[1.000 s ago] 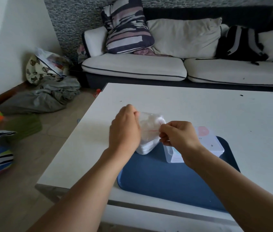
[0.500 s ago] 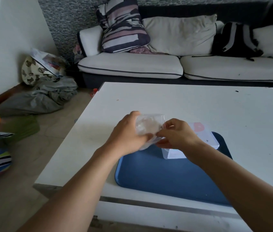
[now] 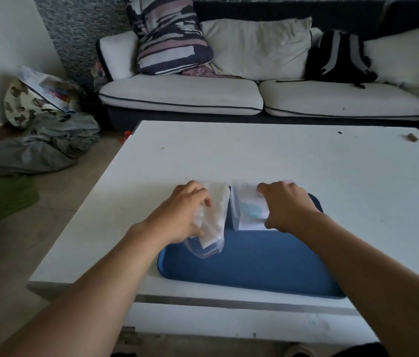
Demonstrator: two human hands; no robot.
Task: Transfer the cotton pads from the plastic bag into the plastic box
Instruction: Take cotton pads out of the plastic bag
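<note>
Head view: we see our left hand [image 3: 181, 213] gripping a crinkly clear plastic bag [image 3: 209, 222] of white cotton pads [image 3: 216, 202] over the blue tray [image 3: 254, 264]. Our right hand [image 3: 287, 206] clasps the translucent rectangular plastic box [image 3: 248, 210], just beside the bag.

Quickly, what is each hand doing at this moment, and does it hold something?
Left hand: closed on the plastic bag of cotton pads.
Right hand: laid on the plastic box; a firm grip cannot be told.
</note>
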